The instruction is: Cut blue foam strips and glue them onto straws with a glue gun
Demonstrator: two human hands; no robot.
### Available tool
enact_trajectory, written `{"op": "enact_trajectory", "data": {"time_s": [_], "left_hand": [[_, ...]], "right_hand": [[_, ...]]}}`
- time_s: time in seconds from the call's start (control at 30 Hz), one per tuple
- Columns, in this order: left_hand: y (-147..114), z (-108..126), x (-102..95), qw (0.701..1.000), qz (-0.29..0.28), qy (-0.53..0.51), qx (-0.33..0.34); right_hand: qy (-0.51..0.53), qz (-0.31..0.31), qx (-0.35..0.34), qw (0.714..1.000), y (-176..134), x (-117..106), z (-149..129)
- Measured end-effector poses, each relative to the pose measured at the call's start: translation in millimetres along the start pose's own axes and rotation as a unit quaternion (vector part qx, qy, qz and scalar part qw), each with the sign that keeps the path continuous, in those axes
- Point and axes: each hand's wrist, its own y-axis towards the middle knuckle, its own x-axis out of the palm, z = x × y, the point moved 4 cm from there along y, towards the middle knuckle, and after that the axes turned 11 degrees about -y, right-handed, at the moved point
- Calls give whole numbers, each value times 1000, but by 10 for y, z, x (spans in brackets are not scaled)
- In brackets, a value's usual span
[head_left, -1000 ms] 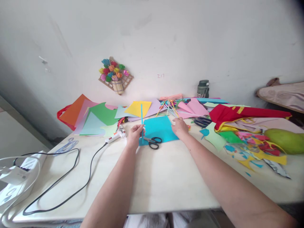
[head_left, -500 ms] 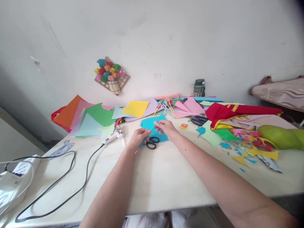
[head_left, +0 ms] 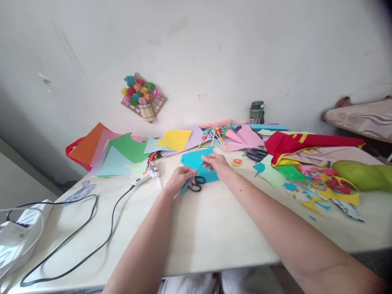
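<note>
A narrow blue paper strip (head_left: 184, 188) runs diagonally through both of my hands. My left hand (head_left: 180, 179) pinches it, and its lower end sticks out beneath those fingers. A little farther up and to the right, my right hand (head_left: 217, 164) has thumb and fingertips closed on the same strip. Below and behind the hands, a blue paper sheet (head_left: 212, 174) lies flat on the table. Black-handled scissors (head_left: 195, 190) rest at the sheet's near edge, close to my left fingers, which partly hide them.
A white glue gun (head_left: 146, 177) with a black cord lies left of my hands. Coloured paper sheets (head_left: 125, 147) line the wall side. To the right are dark-handled scissors (head_left: 256, 155), a small paper flower (head_left: 237, 162), paper scraps (head_left: 318, 192) and a red cloth (head_left: 288, 147).
My right hand has shifted slightly to the right. The strip's far end, which stuck out beyond my right fingers, no longer shows there; more of its lower end shows below my left hand.
</note>
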Motion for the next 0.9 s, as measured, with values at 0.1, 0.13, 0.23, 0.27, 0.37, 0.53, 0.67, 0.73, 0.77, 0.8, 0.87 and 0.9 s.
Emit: {"op": "enact_trajectory", "data": {"time_s": [0.1,0.13,0.23,0.27,0.37,0.53,0.67,0.73,0.77,0.8,0.87,0.9], "left_hand": [[5,-4,-10,1000,7,16,2],[7,-2,-17,1000,13,22,6],[14,8,-32,999,24,31,27],[14,10,-32,999,23,32,32],[7,15,-18,999,14,35,24],[-18,59,-2,999,0,37,-23],[-26,92,-111,998,18,47,-46],[-20,85,-213,994,53,85,-48],[-16,75,-267,989,74,116,-51],[-11,66,-318,982,93,155,-55],[-2,71,-395,962,126,238,-42],[2,84,-420,951,138,275,-30]], "right_hand": [[1,3,3,1000,1,-2,6],[2,-2,2,1000,-2,9,6],[8,-23,4,1000,-11,46,11],[12,-26,6,1000,-11,48,15],[23,-11,10,1000,2,16,31],[33,24,13,999,45,-40,57],[68,32,16,997,65,-81,68],[65,4,29,997,71,-108,83],[55,-21,37,998,73,-120,94],[43,-47,44,997,74,-135,106],[17,-86,51,995,79,-177,130],[11,-94,50,994,85,-205,138]]}}
